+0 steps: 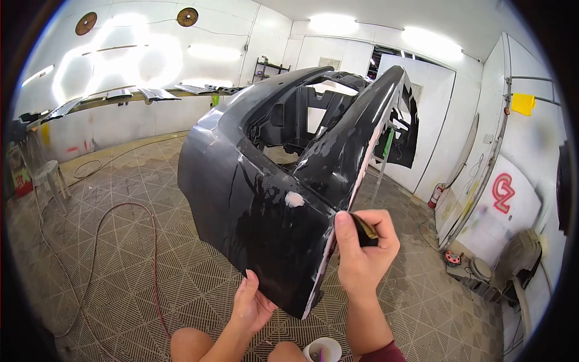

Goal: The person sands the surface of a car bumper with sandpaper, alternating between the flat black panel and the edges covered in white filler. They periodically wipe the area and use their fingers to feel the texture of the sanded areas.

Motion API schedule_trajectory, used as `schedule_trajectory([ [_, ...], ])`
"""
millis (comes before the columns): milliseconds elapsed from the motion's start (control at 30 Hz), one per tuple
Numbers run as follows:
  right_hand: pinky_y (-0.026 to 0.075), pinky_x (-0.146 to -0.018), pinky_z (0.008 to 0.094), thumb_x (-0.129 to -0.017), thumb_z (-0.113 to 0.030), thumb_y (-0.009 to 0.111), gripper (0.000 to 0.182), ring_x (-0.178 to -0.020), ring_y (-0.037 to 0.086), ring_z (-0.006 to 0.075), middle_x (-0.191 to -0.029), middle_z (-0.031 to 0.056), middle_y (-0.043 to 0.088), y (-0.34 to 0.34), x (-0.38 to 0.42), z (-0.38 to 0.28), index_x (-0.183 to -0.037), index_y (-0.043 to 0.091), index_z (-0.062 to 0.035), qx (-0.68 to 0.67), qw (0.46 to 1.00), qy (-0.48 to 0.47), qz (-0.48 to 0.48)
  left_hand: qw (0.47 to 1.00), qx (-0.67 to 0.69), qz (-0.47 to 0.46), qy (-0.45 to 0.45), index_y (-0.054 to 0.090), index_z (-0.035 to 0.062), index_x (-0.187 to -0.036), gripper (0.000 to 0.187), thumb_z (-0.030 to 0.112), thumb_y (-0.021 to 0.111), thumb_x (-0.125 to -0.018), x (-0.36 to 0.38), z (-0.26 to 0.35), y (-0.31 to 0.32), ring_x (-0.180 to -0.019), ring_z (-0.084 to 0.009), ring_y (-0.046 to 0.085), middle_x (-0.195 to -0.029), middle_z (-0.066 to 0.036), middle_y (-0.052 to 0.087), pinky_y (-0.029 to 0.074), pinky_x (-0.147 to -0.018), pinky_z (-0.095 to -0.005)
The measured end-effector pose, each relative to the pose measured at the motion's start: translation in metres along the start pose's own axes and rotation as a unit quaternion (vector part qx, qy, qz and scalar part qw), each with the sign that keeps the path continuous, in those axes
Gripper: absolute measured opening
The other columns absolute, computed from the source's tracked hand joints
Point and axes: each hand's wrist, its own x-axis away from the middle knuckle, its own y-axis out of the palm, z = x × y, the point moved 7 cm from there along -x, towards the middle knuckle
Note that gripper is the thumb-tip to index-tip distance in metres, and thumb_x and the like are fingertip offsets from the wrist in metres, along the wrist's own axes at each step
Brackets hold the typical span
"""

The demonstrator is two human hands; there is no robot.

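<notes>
A large dark car body panel [265,211] stands in the middle, with a pale filler patch on its face and a pinkish strip along its right edge. My left hand [252,306] grips the panel's lower edge, thumb on the near side. At the right edge, my right hand [365,244] is closed on a folded dark sheet [366,232] with a tan underside, pressed near the pinkish edge. What the sheet is made of cannot be told.
A white cup [322,349] stands on the floor between my knees. A red hose [154,253] loops at the left. Also in view are a chair [47,175], a wall shelf with parts, a fire extinguisher [436,194] and a dark part [517,259] at the right.
</notes>
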Motion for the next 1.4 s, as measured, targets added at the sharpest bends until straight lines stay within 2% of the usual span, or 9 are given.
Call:
schedule_trajectory([
  [100, 0.041, -0.064, 0.0203, -0.09, -0.005, 0.08, 0.016, -0.071, 0.05, 0.003, -0.078, -0.003, 0.06, -0.004, -0.012, 0.003, -0.089, 0.065, -0.0011, -0.013, 1.0, 0.008, 0.019, 1.0, 0.014, 0.014, -0.008, 0.05, 0.0035, -0.139, 0.052, 0.045, 0.048, -0.108, 0.003, -0.002, -0.004, -0.106, -0.0242, 0.073, -0.126, -0.014, 0.07, 0.064, -0.08, -0.0341],
  [167, 0.041, -0.063, 0.0216, -0.09, -0.006, 0.08, 0.016, -0.071, 0.053, 0.0038, -0.079, -0.0028, 0.061, -0.006, -0.018, -0.007, -0.089, 0.065, -0.0018, 0.015, 0.999, -0.038, 0.006, 0.998, -0.04, -0.026, -0.032, 0.03, 0.0011, -0.156, 0.073, 0.053, 0.042, -0.106, -0.002, -0.007, -0.018, -0.138, -0.0342, 0.053, -0.153, -0.021, 0.049, 0.047, -0.114, -0.0534],
  [300, 0.042, -0.061, 0.0218, -0.09, -0.005, 0.079, 0.015, -0.072, 0.053, 0.004, -0.08, -0.0029, 0.063, -0.008, -0.031, -0.021, -0.089, 0.065, -0.002, 0.126, 0.981, -0.144, 0.002, 0.997, -0.043, -0.044, -0.037, 0.03, 0.0006, -0.156, 0.073, 0.053, 0.042, -0.106, 0.0, -0.006, -0.014, -0.138, -0.0346, 0.053, -0.152, -0.021, 0.05, 0.047, -0.114, -0.0537],
  [400, 0.042, -0.061, 0.0212, -0.089, -0.003, 0.079, 0.014, -0.07, 0.053, 0.0041, -0.08, -0.0024, 0.064, -0.015, -0.038, -0.04, -0.089, 0.065, -0.0017, 0.269, 0.916, -0.293, 0.057, 0.997, -0.035, -0.056, -0.035, 0.032, 0.0001, -0.155, 0.072, 0.052, 0.041, -0.107, 0.002, -0.005, -0.006, -0.137, -0.0343, 0.054, -0.152, -0.021, 0.05, 0.048, -0.114, -0.0528],
  [467, 0.043, -0.062, 0.0218, -0.087, 0.0, 0.08, 0.014, -0.068, 0.053, 0.0046, -0.079, -0.0013, 0.064, -0.03, -0.05, -0.022, -0.089, 0.066, -0.0016, 0.02, 0.994, -0.084, 0.062, 0.998, -0.036, -0.038, -0.031, 0.033, -0.0001, -0.154, 0.071, 0.052, 0.041, -0.107, 0.001, -0.005, -0.008, -0.137, -0.0337, 0.055, -0.152, -0.021, 0.05, 0.048, -0.114, -0.052],
  [1000, 0.048, -0.063, 0.0231, -0.082, -0.005, 0.079, 0.014, -0.068, 0.06, 0.0054, -0.074, 0.0018, 0.068, -0.001, -0.061, -0.04, -0.085, 0.067, 0.0016, 0.19, 0.963, -0.053, -0.185, 0.997, -0.047, -0.036, -0.044, 0.032, 0.001, -0.155, 0.073, 0.055, 0.04, -0.106, 0.002, -0.004, -0.006, -0.136, -0.0338, 0.055, -0.151, -0.02, 0.051, 0.049, -0.113, -0.0523],
  [1067, 0.047, -0.065, 0.0228, -0.081, -0.007, 0.079, 0.015, -0.068, 0.059, 0.0053, -0.074, 0.0009, 0.068, 0.005, -0.066, -0.016, -0.083, 0.066, 0.0012, 0.064, 0.947, 0.118, -0.291, 0.997, -0.058, -0.024, -0.04, 0.032, 0.0011, -0.155, 0.073, 0.055, 0.041, -0.106, 0.001, -0.003, -0.01, -0.137, -0.0338, 0.055, -0.151, -0.02, 0.051, 0.048, -0.113, -0.0523],
  [1333, 0.046, -0.062, 0.0222, -0.085, -0.009, 0.08, 0.017, -0.065, 0.058, 0.0048, -0.074, -0.001, 0.066, 0.002, -0.051, -0.015, -0.084, 0.066, -0.0007, 0.031, 0.987, 0.026, -0.156, 0.997, -0.041, -0.05, -0.042, 0.032, 0.0013, -0.155, 0.073, 0.054, 0.043, -0.105, 0.003, -0.003, 0.002, -0.137, -0.0328, 0.054, -0.152, -0.019, 0.051, 0.047, -0.114, -0.0512],
  [1400, 0.043, -0.055, 0.0224, -0.087, -0.011, 0.08, 0.019, -0.058, 0.055, 0.0052, -0.072, 0.0001, 0.064, -0.002, -0.034, 0.005, -0.085, 0.064, -0.0015, -0.066, 0.97, 0.177, -0.156, 0.997, -0.049, -0.048, -0.041, 0.032, 0.0014, -0.155, 0.073, 0.054, 0.043, -0.105, 0.003, -0.001, 0.002, -0.137, -0.0327, 0.054, -0.152, -0.019, 0.051, 0.048, -0.114, -0.051],
])
